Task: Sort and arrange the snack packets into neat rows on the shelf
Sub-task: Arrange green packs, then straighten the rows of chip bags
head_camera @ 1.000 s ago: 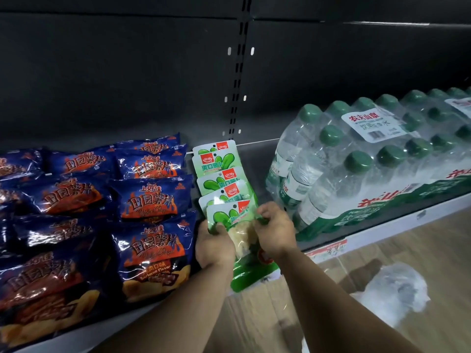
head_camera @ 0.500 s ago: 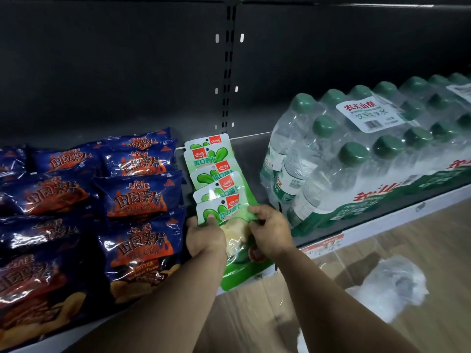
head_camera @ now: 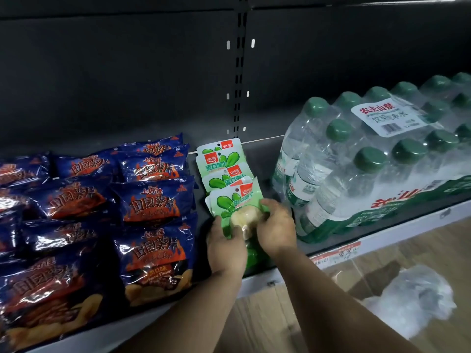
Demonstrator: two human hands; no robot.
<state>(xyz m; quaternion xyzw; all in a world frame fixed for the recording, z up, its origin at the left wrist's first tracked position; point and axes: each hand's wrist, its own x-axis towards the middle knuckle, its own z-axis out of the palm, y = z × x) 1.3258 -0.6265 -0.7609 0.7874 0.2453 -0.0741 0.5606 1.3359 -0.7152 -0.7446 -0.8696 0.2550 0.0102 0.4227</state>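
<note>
A row of green-and-white snack packets [head_camera: 221, 161] lies overlapping on the dark shelf [head_camera: 277, 154], running from the back wall toward the front edge. The front green packet [head_camera: 238, 203] is held from both sides: my left hand [head_camera: 224, 247] grips its left edge and my right hand [head_camera: 276, 226] grips its right edge. Its lower part is hidden behind my hands. Several blue chip bags [head_camera: 153, 202] with orange flame print lie in rows to the left of the green row.
A shrink-wrapped pack of green-capped water bottles [head_camera: 377, 161] stands on the shelf just right of my right hand. The shelf's white front lip [head_camera: 407, 225] carries a red price tag. Below on the wooden floor lies a crumpled clear plastic bag [head_camera: 413, 299].
Both hands have slid the front green packet a little further back along the row, over the packet behind it. The camera has shifted slightly.
</note>
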